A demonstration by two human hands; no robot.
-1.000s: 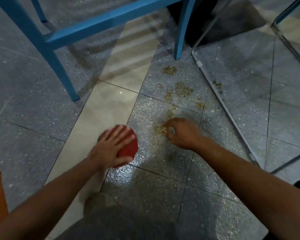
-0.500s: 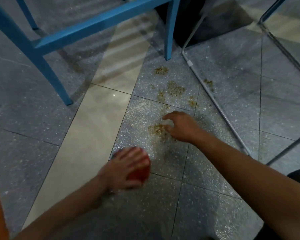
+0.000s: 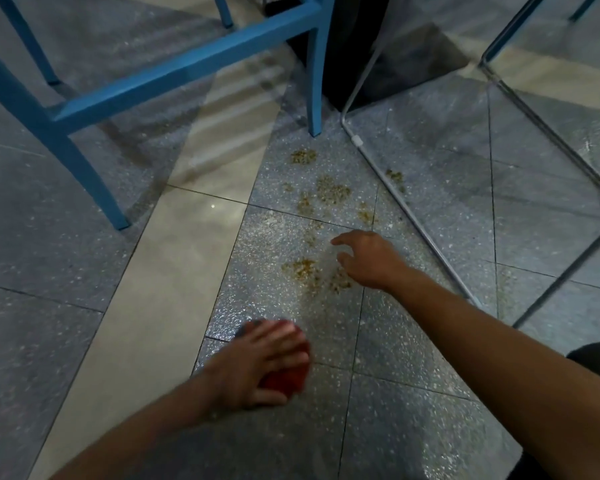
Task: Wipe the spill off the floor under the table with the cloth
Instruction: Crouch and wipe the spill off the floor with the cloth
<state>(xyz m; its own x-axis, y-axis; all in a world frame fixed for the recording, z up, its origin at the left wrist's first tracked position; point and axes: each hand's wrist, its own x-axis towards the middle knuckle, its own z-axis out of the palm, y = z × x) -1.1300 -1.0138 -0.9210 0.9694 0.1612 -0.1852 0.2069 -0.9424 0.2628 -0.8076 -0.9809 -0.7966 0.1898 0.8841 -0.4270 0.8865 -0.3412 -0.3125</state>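
Nearest, the left hand (image 3: 260,362) lies over the red cloth (image 3: 286,377). Its fingers drape across the wad and the thumb tucks at its near edge, holding it down on the floor (image 3: 413,393), short of the spill (image 3: 331,194) and to its left. The cloth looks soft, light and bunched. It will likely fold and slide under the palm rather than keep its shape. A flat palm on top, with the edges gathered under the fingers, should drive it best, though the glossy tile may let it skid. The right hand (image 3: 369,259) is at the spill's near patch, fingers loosely spread, index out, holding nothing. Whether it touches the floor I cannot tell. The spill's crumbly patches run on away from the person. Beyond the spill stands a blue leg (image 3: 314,81), and a wire frame (image 3: 356,140) runs along the spill's right.
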